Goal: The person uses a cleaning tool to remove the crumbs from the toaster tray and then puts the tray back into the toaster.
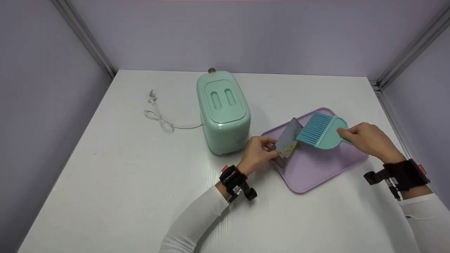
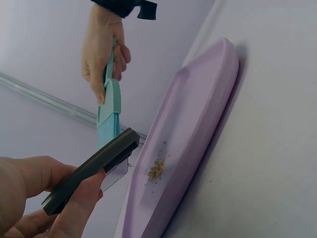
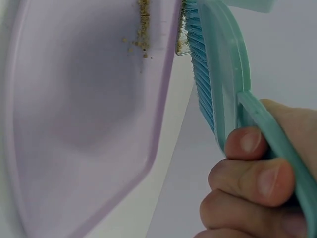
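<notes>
My left hand (image 1: 258, 154) pinches the dark edge bar of a thin grey crumb tray (image 1: 289, 134), tilted above a purple tray (image 1: 318, 174). Yellowish crumbs (image 1: 289, 149) lie along the lower side of the crumb tray. In my right hand (image 1: 371, 140) is the handle of a teal brush (image 1: 330, 133), its blue bristles at the crumb tray's edge. Under them, a small heap of crumbs (image 2: 156, 170) rests on the purple tray in the left wrist view. The right wrist view shows fingers (image 3: 250, 181) curled round the brush handle.
A mint-green toaster (image 1: 225, 112) with a lid over its top stands left of the purple tray. Its white cord (image 1: 182, 127) runs left across the white table (image 1: 140, 182) to a plug (image 1: 152, 95). Pale walls border the table at the back and sides.
</notes>
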Action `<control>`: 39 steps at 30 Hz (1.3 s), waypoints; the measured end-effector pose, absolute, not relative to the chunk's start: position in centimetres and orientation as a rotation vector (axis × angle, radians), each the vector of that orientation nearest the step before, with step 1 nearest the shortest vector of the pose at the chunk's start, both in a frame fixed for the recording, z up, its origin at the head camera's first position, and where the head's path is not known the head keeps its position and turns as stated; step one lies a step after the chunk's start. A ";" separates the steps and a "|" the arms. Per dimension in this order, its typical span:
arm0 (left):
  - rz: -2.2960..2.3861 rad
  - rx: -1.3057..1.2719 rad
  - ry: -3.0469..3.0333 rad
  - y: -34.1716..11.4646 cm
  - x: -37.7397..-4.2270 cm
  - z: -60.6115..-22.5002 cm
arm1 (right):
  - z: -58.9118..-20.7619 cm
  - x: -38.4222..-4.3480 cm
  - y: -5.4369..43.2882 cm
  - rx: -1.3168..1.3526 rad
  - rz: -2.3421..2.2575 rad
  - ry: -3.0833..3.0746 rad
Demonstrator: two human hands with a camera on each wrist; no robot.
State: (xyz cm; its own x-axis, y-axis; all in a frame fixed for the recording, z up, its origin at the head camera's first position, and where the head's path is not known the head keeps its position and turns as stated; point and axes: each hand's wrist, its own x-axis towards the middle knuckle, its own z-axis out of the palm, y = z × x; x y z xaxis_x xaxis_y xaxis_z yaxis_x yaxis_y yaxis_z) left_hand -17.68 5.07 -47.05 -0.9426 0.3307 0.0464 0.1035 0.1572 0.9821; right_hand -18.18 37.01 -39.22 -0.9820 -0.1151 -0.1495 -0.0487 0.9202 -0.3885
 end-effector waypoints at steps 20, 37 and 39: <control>1.910 0.435 2.261 4.9 -17.7 -47.1 | -39.1 -17.2 33.9 -0.092 -0.800 2.795; 1.910 0.410 2.243 5.0 -17.7 -46.8 | -40.2 -15.8 33.6 -0.337 -0.633 2.944; 1.907 0.413 2.256 5.0 -17.7 -46.9 | -40.2 -15.8 33.9 -0.339 -0.612 2.964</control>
